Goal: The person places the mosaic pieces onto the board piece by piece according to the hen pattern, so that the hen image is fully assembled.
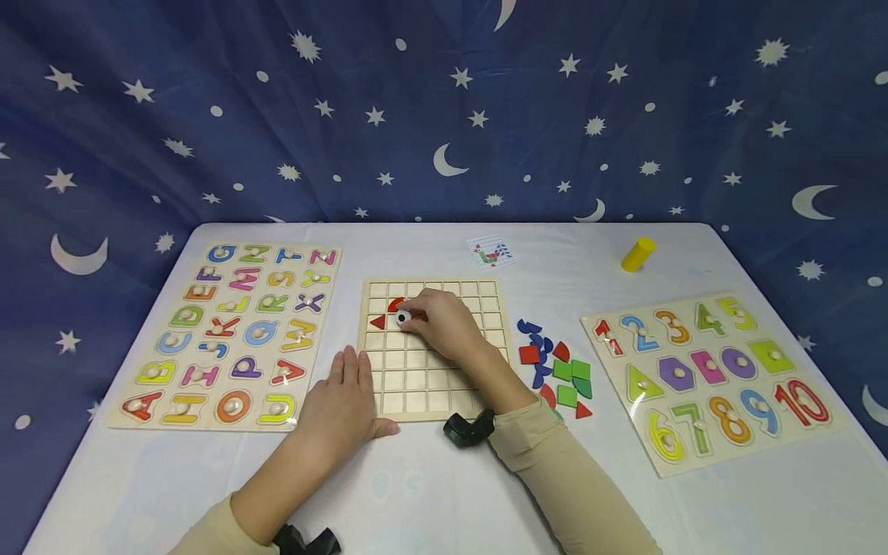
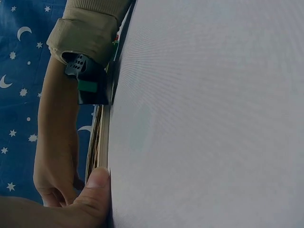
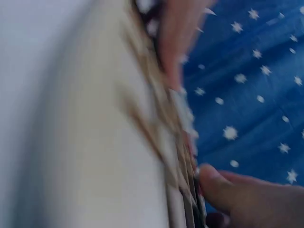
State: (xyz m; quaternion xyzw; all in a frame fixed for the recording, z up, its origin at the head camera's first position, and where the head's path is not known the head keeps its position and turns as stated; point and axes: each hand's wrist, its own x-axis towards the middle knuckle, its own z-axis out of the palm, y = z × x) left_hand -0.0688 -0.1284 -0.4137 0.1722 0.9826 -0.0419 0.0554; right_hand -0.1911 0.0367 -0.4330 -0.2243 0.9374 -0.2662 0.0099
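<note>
A wooden grid board [image 1: 416, 403] lies on the white table. My right hand [image 1: 447, 322] reaches over its upper left part, thumb and finger pinching a white round eye piece [image 1: 401, 317] with a black centre. Right by those fingertips, a red triangle [image 1: 378, 321] and a partly covered red rounded piece [image 1: 395, 304] sit in the grid. My left hand [image 1: 343, 401] rests at the board's lower left corner, fingers straight along the side and thumb near the front edge. In the left wrist view its thumb [image 2: 92, 197] shows close to the board's edge; the right wrist view is blurred.
Loose blue, red and green pieces [image 1: 563, 370] lie right of the board. A picture card [image 1: 492, 251] is behind it. An alphabet puzzle [image 1: 232, 347] stands left, a number puzzle [image 1: 714, 378] right, and a yellow cylinder [image 1: 638, 254] at the back right.
</note>
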